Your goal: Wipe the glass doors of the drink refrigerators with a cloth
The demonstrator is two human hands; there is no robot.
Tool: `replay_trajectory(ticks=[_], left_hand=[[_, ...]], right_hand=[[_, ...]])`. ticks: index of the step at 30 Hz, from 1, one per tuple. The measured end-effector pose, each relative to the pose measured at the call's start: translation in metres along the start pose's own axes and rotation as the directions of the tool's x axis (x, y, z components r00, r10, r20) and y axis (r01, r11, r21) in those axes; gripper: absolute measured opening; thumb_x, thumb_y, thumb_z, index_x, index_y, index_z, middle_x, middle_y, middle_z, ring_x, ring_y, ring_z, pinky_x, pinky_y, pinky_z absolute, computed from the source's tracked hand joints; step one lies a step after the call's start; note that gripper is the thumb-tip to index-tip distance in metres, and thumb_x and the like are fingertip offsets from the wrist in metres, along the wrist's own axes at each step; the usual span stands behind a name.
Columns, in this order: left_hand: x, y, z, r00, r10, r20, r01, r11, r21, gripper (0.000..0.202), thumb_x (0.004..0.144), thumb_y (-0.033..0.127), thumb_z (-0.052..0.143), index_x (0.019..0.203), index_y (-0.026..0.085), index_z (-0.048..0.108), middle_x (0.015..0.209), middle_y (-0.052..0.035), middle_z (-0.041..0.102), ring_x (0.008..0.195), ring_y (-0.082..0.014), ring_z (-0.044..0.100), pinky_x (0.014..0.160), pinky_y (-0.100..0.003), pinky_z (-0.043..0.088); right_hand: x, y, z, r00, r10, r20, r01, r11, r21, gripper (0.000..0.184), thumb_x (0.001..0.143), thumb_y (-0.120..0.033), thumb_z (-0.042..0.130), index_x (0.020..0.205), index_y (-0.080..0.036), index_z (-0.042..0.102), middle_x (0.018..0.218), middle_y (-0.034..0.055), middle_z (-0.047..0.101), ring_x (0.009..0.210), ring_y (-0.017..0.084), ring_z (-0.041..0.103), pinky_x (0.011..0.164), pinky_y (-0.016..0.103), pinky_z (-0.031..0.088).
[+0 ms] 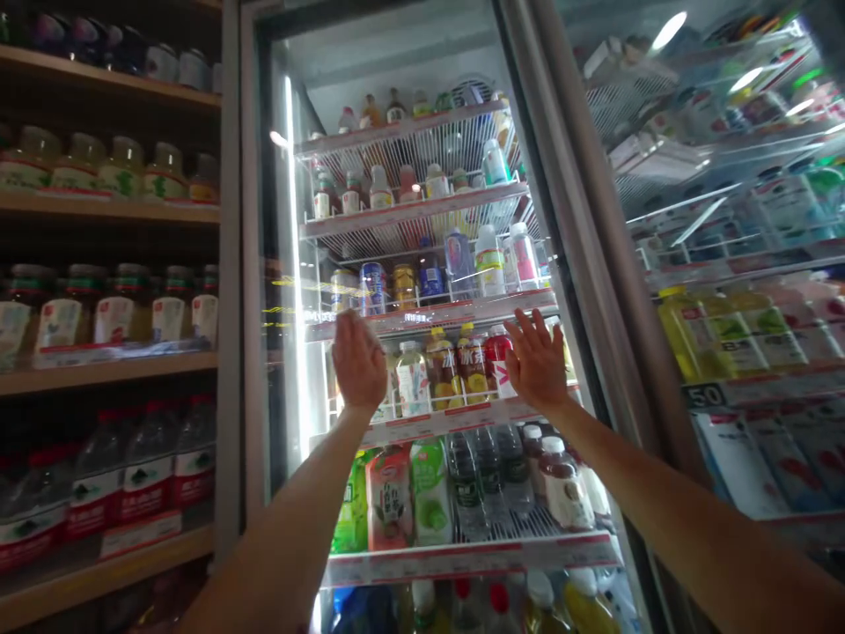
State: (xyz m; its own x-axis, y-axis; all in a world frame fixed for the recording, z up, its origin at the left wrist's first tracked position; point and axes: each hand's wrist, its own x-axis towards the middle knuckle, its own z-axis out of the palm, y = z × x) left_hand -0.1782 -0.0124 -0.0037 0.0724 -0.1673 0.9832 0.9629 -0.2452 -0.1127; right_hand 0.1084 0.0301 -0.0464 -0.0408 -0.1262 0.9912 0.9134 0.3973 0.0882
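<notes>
Both arms stretch forward toward a tall drinks fridge (402, 48) with lit shelves. My left hand (358, 359) is raised with its fingers straight and holds nothing. It overlaps the left end of a shelf with a white bottle (414, 379). My right hand (537, 363) has its fingers spread and is likewise without anything in it. Nearest to it is a red bottle (500, 357), beside brown tea bottles with yellow caps (473, 363). Whether either hand touches glass in front of the shelves, I cannot tell.
Wooden shelves (112, 358) with several juice and water bottles stand on the left. A grey door frame (594, 202) runs down the right side of the fridge, and another drinks cabinet (745, 264) lies beyond it. Lower down are green cartons (431, 493) and dark bottles (467, 484).
</notes>
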Motion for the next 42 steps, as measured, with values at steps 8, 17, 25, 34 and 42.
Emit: replay_trajectory(ticks=[8,17,25,34,42], left_hand=[[0.003,0.016,0.007,0.997,-0.077,-0.014,0.077,0.997,-0.017,0.062,0.082,0.022,0.037,0.142,0.011,0.023,0.15,-0.0134,0.024,0.14,-0.0247,0.014,0.115,-0.046,0.015],[0.002,0.016,-0.004,0.985,-0.119,0.125,0.11,0.991,0.078,0.055,0.084,0.029,0.04,0.137,0.016,0.034,0.147,-0.013,0.031,0.137,-0.0277,0.024,0.109,-0.051,0.027],[-0.002,-0.021,-0.015,0.95,-0.308,-0.056,0.311,0.947,0.078,0.059,0.085,0.028,0.036,0.14,0.007,0.027,0.149,-0.0195,0.024,0.14,-0.0305,0.013,0.111,-0.055,0.018],[-0.003,0.046,0.011,0.948,0.222,0.228,-0.222,0.975,-0.027,0.054,0.089,0.031,0.034,0.141,0.018,0.028,0.15,-0.0082,0.026,0.14,-0.0206,0.018,0.112,-0.041,0.024],[0.001,0.029,0.012,0.998,0.02,0.064,-0.024,0.998,0.054,0.056,0.09,0.03,0.031,0.142,0.011,0.025,0.15,-0.0141,0.021,0.141,-0.024,0.012,0.113,-0.046,0.02]], right_hand=[[-0.001,-0.001,0.002,1.0,-0.005,-0.019,0.005,1.0,-0.014,0.043,0.087,-0.027,0.038,0.129,-0.02,0.045,0.141,0.0086,0.042,0.137,0.026,0.024,0.107,0.052,0.021],[-0.002,0.002,0.003,0.999,-0.027,-0.036,0.026,0.999,-0.024,0.039,0.088,-0.028,0.039,0.125,-0.018,0.049,0.14,0.0098,0.044,0.136,0.026,0.027,0.107,0.05,0.022],[-0.001,-0.002,0.003,1.0,0.011,-0.004,-0.011,1.0,0.008,0.044,0.087,-0.028,0.039,0.13,-0.02,0.044,0.143,0.0081,0.04,0.138,0.026,0.022,0.108,0.053,0.018],[-0.002,0.002,0.002,1.0,-0.015,-0.022,0.014,1.0,-0.012,0.04,0.087,-0.027,0.039,0.125,-0.019,0.048,0.14,0.009,0.043,0.136,0.026,0.027,0.107,0.051,0.021],[-0.001,-0.001,0.004,1.0,0.018,-0.011,-0.018,1.0,0.02,0.047,0.087,-0.029,0.037,0.134,-0.02,0.041,0.142,0.0084,0.041,0.138,0.026,0.023,0.108,0.053,0.019]])
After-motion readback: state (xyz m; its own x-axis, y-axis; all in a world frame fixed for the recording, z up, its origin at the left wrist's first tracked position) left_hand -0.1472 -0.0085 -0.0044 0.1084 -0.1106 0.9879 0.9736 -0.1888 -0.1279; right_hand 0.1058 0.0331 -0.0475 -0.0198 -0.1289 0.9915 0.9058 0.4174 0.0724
